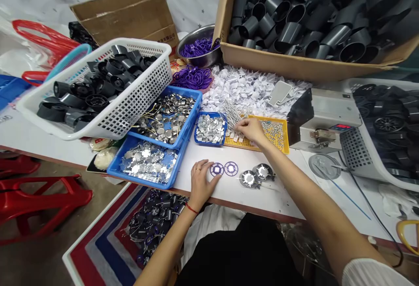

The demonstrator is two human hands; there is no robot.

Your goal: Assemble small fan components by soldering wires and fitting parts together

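Observation:
Two purple rings (231,168) with pale square centres lie side by side on the white table. My left hand (202,182) rests at the left ring (216,169), thumb and fingers apart around its left edge. My right hand (251,130) reaches over the yellow tray (284,135), its fingertips pinched at the white-wired parts (236,116); what lies between the fingertips is too small to make out. Right of the rings sit two dark round housings (248,178) with silver star-shaped plates. A small blue tray (211,128) of square metal pieces stands behind the rings.
Blue trays (144,164) of metal parts and a white basket (137,90) of black housings stand left. A cardboard box (294,61) is behind; a metal device (324,120) and another basket (363,146) are right. Purple rings fill a steel bowl (199,46).

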